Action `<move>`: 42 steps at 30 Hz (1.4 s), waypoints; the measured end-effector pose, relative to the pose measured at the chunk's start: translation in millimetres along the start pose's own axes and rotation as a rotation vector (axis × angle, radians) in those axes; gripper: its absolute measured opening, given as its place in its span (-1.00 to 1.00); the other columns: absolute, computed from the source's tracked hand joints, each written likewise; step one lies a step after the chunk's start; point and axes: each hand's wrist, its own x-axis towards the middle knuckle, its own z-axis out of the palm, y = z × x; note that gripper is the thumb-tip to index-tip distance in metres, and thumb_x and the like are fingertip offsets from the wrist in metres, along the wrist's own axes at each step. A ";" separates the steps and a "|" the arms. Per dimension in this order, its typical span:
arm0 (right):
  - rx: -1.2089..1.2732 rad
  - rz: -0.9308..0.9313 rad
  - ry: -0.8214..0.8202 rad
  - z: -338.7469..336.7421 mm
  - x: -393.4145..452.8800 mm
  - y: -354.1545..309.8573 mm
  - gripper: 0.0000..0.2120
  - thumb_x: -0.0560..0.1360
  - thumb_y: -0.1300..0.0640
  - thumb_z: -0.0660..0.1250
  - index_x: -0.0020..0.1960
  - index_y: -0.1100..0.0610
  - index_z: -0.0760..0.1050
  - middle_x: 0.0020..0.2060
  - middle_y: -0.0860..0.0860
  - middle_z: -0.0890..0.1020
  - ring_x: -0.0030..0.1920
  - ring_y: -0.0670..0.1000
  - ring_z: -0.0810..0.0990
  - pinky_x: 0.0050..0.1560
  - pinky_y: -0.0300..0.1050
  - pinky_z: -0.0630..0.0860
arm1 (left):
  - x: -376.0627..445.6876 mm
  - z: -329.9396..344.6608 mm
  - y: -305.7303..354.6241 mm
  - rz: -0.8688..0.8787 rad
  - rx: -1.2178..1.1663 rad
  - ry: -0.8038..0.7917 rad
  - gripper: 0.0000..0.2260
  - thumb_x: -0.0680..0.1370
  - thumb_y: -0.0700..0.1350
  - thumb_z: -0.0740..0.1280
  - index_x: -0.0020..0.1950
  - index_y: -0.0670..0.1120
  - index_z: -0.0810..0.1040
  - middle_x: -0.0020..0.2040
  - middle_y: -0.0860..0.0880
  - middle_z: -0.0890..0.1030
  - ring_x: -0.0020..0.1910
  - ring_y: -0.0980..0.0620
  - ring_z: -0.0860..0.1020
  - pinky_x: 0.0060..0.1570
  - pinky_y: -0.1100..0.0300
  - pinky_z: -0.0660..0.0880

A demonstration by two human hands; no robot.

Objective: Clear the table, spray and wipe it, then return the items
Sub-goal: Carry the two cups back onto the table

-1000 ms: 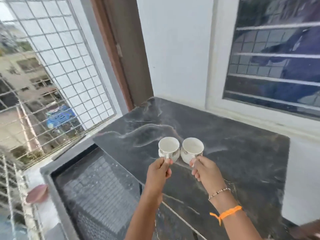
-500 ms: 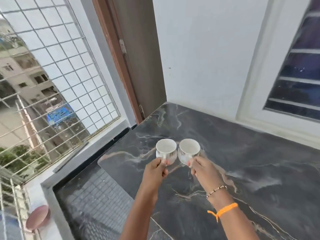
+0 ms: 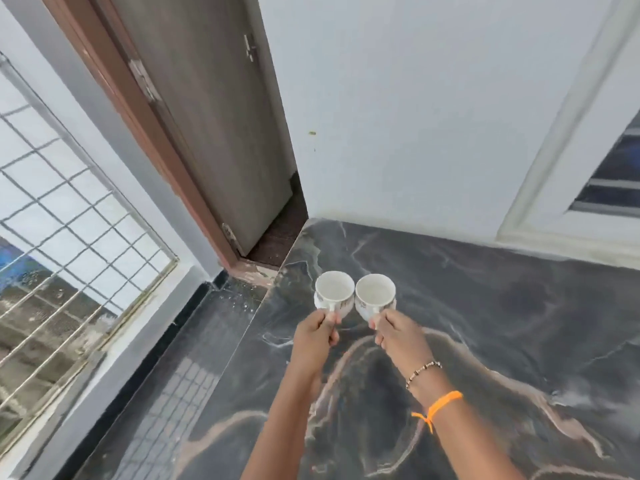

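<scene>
Two small white cups with a faint pattern are side by side and upright near the far left corner of the dark marble table (image 3: 502, 306). My left hand (image 3: 313, 341) pinches the handle of the left cup (image 3: 334, 294). My right hand (image 3: 401, 336) pinches the handle of the right cup (image 3: 374, 296). Both cups look empty. Whether they rest on the marble or hang just above it is unclear.
A grey door (image 3: 221, 133) in a brown frame stands behind the table's left corner. A white wall and a window frame (image 3: 568, 188) run along the table's far edge. To the left lie a lower dark floor (image 3: 194, 368) and a metal window grille (image 3: 69, 237).
Both hands have carried the cups toward the table's far left corner, near the door. The view has swung left and closer; the grip on both handles is unchanged.
</scene>
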 end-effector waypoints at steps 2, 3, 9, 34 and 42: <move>0.018 0.040 0.044 26.9 29.6 -7.9 -0.69 0.53 0.21 0.16 -0.37 0.04 0.42 -0.50 -0.02 0.46 -0.43 -0.03 0.40 -0.29 -0.12 0.33 | 43.5 -22.6 -2.2 -0.003 0.052 -0.021 -0.70 0.60 -0.25 0.14 -0.33 -0.08 0.40 -0.47 0.05 0.30 -0.53 0.22 0.25 -0.47 0.46 0.23; 0.043 0.058 0.071 38.8 44.2 -10.9 -0.70 0.52 0.21 0.16 -0.38 0.04 0.42 -0.50 -0.01 0.46 -0.43 -0.02 0.40 -0.30 -0.11 0.34 | 64.1 -32.1 -4.1 -0.005 0.089 -0.030 -0.70 0.60 -0.23 0.14 -0.33 -0.07 0.40 -0.47 0.06 0.31 -0.50 0.21 0.26 -0.44 0.42 0.23; 0.174 0.112 0.223 97.4 117.2 -24.3 -0.71 0.48 0.28 0.18 -0.38 0.07 0.45 -0.52 0.02 0.47 -0.45 -0.02 0.41 -0.31 -0.10 0.39 | 166.4 -62.1 -14.2 0.000 0.172 -0.069 -0.71 0.61 -0.18 0.14 -0.32 -0.05 0.40 -0.44 0.07 0.34 -0.48 0.22 0.29 -0.39 0.35 0.25; 0.031 0.103 0.323 125.8 229.4 -39.9 -0.77 0.57 0.24 0.10 0.00 0.30 0.51 -0.38 -0.09 0.45 -0.37 -0.10 0.40 -0.38 -0.36 0.32 | 283.3 -52.6 -19.3 -0.056 0.079 -0.144 -0.82 0.63 -0.11 0.14 -0.05 -0.02 0.52 -0.29 0.03 0.50 -0.28 0.13 0.44 -0.22 0.30 0.39; 0.244 0.149 0.352 109.0 177.7 -31.5 -0.86 0.58 0.18 0.12 -0.01 0.14 0.45 -0.33 -0.03 0.53 -0.36 -0.10 0.45 -0.33 -0.28 0.42 | 210.9 -41.7 -24.0 -0.192 -0.005 -0.081 -0.86 0.61 -0.11 0.18 0.15 -0.05 0.40 -0.23 0.03 0.50 -0.28 0.13 0.47 -0.19 0.28 0.43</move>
